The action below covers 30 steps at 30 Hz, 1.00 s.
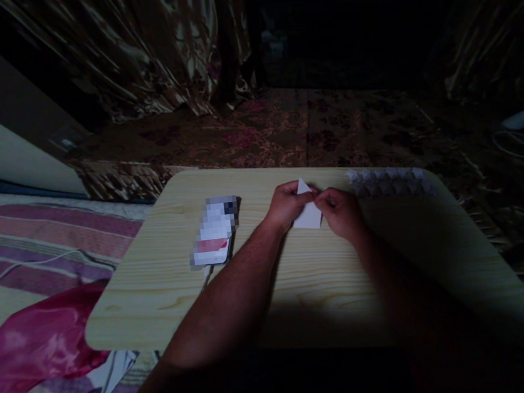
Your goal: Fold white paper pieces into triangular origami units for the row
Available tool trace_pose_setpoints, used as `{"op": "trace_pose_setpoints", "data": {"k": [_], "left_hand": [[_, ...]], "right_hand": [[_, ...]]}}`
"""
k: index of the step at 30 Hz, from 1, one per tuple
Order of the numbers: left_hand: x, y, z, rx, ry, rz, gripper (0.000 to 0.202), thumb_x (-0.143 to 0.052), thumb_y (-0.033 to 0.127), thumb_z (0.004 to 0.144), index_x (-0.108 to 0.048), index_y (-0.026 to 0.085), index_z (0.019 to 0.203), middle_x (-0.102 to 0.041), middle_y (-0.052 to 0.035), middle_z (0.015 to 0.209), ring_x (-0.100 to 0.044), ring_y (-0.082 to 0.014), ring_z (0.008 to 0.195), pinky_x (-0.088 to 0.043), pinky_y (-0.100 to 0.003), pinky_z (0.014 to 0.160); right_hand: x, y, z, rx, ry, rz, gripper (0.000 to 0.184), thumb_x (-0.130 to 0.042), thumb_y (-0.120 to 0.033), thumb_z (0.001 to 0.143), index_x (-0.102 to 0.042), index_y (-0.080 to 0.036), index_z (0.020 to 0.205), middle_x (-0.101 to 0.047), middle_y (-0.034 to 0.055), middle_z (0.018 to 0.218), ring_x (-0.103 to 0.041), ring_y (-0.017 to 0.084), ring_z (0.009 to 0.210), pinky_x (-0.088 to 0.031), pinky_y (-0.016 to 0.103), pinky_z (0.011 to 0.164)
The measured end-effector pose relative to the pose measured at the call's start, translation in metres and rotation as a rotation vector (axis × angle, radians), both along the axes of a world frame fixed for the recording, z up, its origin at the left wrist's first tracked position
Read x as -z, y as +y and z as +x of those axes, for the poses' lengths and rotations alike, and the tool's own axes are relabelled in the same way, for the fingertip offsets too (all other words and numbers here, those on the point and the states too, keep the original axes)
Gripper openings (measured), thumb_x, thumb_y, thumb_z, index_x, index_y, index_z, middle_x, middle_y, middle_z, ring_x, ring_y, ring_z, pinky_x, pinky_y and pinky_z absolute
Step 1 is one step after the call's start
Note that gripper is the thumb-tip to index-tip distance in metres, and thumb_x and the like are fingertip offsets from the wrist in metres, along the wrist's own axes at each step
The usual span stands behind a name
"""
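Note:
A small piece of white folded paper (pixel 308 211) rests on a light wooden table (pixel 167 276), near its far middle. My left hand (pixel 286 205) pinches the paper's left side with closed fingers. My right hand (pixel 342 209) pinches its right side, fingers also closed. One paper corner sticks up between the two hands. Both forearms reach across the table from the near edge.
A phone (pixel 213 230) with a cable lies left of the hands. A row of several small folded paper pieces (pixel 390 180) lines the table's far right edge. Red cloth (pixel 37 342) and a striped blanket (pixel 21 243) lie at the left. Dark patterned fabric hangs behind.

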<state>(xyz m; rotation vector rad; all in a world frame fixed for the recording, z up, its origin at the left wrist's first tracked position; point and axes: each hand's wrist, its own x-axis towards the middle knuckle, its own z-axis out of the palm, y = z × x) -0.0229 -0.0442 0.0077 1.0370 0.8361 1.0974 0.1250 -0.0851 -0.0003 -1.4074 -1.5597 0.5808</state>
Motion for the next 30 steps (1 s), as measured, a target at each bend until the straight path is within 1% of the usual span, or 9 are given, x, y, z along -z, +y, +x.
{"op": "trace_pose_setpoints", "data": {"k": [7, 12, 17, 21, 24, 27, 30], "left_hand": [[-0.001, -0.001, 0.000, -0.017, -0.020, -0.050, 0.019, -0.081, 0.024, 0.055, -0.075, 0.015, 0.071, -0.069, -0.0006, 0.061, -0.058, -0.0130, 0.049, -0.040, -0.025, 0.048], [0.002, 0.001, 0.000, -0.059, -0.048, -0.068, 0.020, -0.078, 0.024, 0.058, -0.077, 0.016, 0.076, -0.069, -0.0004, 0.062, -0.058, -0.0137, 0.049, -0.040, -0.026, 0.048], [0.003, 0.001, 0.001, -0.064, -0.081, -0.072, 0.020, -0.080, 0.024, 0.058, -0.077, 0.015, 0.076, -0.070, -0.0007, 0.063, -0.059, -0.0136, 0.051, -0.042, -0.027, 0.051], [0.002, 0.004, -0.001, -0.144, -0.185, -0.046, 0.014, -0.080, 0.021, 0.058, -0.074, 0.015, 0.069, -0.070, -0.0011, 0.068, -0.059, -0.0113, 0.059, -0.044, -0.025, 0.058], [0.001, 0.010, -0.003, -0.199, -0.288, -0.040, 0.012, -0.079, 0.017, 0.059, -0.073, 0.015, 0.068, -0.069, -0.0011, 0.070, -0.059, -0.0097, 0.064, -0.044, -0.023, 0.062], [0.000, 0.014, -0.005, -0.214, -0.372, -0.061, 0.012, -0.079, 0.018, 0.061, -0.072, 0.015, 0.071, -0.063, 0.0004, 0.064, -0.054, -0.0081, 0.060, -0.043, -0.023, 0.060], [-0.001, 0.013, -0.004, -0.197, -0.379, -0.067, 0.017, -0.078, 0.024, 0.064, -0.072, 0.015, 0.076, -0.064, -0.0005, 0.067, -0.053, -0.0084, 0.059, -0.043, -0.024, 0.059]], "right_hand": [[-0.002, 0.000, -0.002, -0.022, 0.032, -0.026, 0.023, -0.060, -0.039, 0.083, -0.063, -0.020, 0.070, -0.058, -0.0022, 0.058, -0.052, 0.013, 0.055, -0.036, 0.026, 0.053], [-0.007, -0.001, -0.002, -0.036, 0.020, -0.028, 0.023, -0.060, -0.038, 0.083, -0.062, -0.020, 0.069, -0.055, -0.0030, 0.055, -0.050, 0.013, 0.054, -0.035, 0.025, 0.052], [-0.004, 0.001, -0.001, -0.051, 0.039, -0.034, 0.022, -0.060, -0.037, 0.083, -0.061, -0.020, 0.069, -0.055, -0.0030, 0.056, -0.050, 0.013, 0.054, -0.035, 0.025, 0.052], [-0.001, 0.000, -0.002, -0.073, 0.026, -0.041, 0.020, -0.061, -0.035, 0.082, -0.062, -0.020, 0.070, -0.056, -0.0026, 0.058, -0.052, 0.013, 0.056, -0.037, 0.025, 0.054], [0.000, -0.002, -0.003, -0.093, 0.019, -0.056, 0.019, -0.061, -0.034, 0.081, -0.062, -0.020, 0.069, -0.057, -0.0022, 0.058, -0.052, 0.013, 0.056, -0.037, 0.025, 0.054], [0.001, -0.001, -0.002, -0.075, 0.019, -0.058, 0.020, -0.061, -0.035, 0.081, -0.061, -0.020, 0.068, -0.056, -0.0021, 0.058, -0.052, 0.013, 0.056, -0.036, 0.025, 0.053], [0.002, 0.001, 0.000, -0.045, 0.038, -0.061, 0.022, -0.061, -0.037, 0.082, -0.061, -0.020, 0.068, -0.057, -0.0020, 0.057, -0.052, 0.014, 0.056, -0.037, 0.025, 0.053]]}}
